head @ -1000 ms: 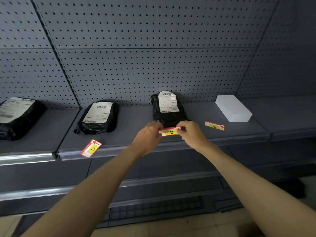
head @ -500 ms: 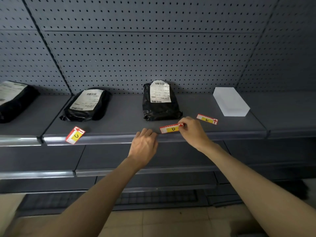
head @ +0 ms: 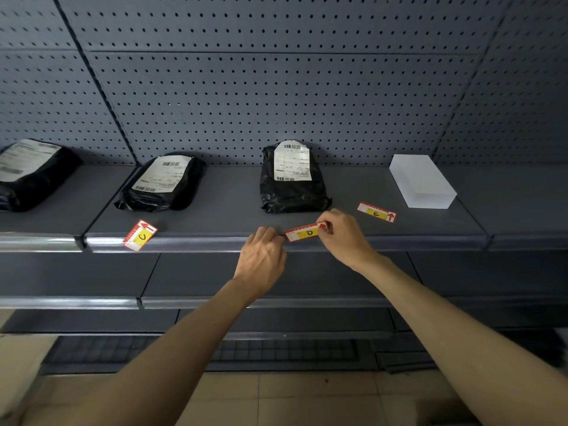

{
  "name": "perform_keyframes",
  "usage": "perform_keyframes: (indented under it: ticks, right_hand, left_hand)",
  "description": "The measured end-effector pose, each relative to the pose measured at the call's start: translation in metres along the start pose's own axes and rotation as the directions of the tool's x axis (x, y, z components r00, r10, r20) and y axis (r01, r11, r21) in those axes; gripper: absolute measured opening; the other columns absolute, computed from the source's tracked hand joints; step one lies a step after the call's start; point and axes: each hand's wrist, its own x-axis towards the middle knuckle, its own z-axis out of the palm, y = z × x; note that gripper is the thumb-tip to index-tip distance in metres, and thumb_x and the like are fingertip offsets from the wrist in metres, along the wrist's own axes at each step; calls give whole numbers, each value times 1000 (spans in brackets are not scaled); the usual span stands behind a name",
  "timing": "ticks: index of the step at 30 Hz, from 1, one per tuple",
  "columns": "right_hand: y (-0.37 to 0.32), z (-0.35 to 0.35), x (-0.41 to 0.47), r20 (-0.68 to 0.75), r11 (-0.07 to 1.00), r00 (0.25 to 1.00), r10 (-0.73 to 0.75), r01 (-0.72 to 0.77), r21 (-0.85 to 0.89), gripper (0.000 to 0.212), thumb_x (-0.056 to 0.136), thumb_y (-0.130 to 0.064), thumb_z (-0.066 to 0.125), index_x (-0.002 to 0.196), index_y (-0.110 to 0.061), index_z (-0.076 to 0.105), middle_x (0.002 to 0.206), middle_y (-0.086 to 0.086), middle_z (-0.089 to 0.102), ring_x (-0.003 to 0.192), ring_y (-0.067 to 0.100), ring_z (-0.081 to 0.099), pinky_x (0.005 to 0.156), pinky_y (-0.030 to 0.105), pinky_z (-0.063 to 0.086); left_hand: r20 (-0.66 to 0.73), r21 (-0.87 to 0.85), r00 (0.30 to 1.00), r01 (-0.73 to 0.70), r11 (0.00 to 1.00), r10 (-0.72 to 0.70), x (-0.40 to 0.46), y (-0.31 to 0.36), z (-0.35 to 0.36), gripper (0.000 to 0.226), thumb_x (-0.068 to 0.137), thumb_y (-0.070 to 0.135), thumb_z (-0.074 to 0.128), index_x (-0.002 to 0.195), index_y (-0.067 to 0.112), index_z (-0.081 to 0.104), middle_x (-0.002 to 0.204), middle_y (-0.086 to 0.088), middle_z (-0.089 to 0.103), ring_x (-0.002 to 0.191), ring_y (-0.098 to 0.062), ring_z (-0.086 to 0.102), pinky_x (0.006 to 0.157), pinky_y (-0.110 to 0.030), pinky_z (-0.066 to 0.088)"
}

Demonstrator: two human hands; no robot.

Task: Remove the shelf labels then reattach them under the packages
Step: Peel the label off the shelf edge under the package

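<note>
A red-and-yellow label marked D (head: 302, 233) lies along the front edge of the grey shelf (head: 215, 216), just below the middle black package (head: 292, 179). My right hand (head: 344, 238) pinches the label's right end. My left hand (head: 262, 256) rests on the shelf's front rail with its fingertips at the label's left end. A label marked C (head: 140, 235) lies tilted at the shelf edge below another black package (head: 163, 182). A label marked E (head: 376, 212) lies flat near a white box (head: 422, 181).
A third black package (head: 27, 170) sits on the neighbouring shelf at the far left. Perforated grey back panels rise behind the shelf. Lower shelves and a tiled floor are beneath my arms.
The D label has come down from in front of the middle package to the shelf's front edge. My left hand let go of it and dropped onto the rail.
</note>
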Motion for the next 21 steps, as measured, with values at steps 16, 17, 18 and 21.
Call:
perform_keyframes:
  ticks: [16,17,18,21]
  right_hand:
    - [-11,5,5,35,998,999,-15,18,-60,12,93,-6,52,88,-8,63,86,-1,50,66,12,51,58,22,37]
    - [-12,5,5,59,996,998,-17,22,-90,13,93,-5,52,87,-8,63,87,0,49,68,16,52,59,25,39]
    - [-12,5,5,79,993,997,-14,23,-119,14,93,-5,51,86,-8,62,88,0,48,71,19,53,60,28,40]
    - [-15,6,4,130,984,991,-11,34,-175,14,95,-5,49,90,-5,62,94,4,50,76,22,55,65,34,46]
  left_hand:
    - [-16,-56,1000,-4,998,3,-7,-1,0,26,89,14,54,109,8,70,106,-7,64,95,-25,56,84,-37,50]
    - [-12,-61,1000,-1,998,1,-7,-1,0,27,89,14,54,111,8,69,106,-7,64,96,-25,55,85,-37,49]
    - [-8,-66,1000,0,998,-1,-7,-1,0,28,89,14,53,112,9,69,106,-6,64,96,-24,55,85,-36,49]
    - [2,-72,1000,2,997,-2,-7,-3,1,29,91,15,51,114,10,67,107,-5,63,98,-23,53,87,-35,48]
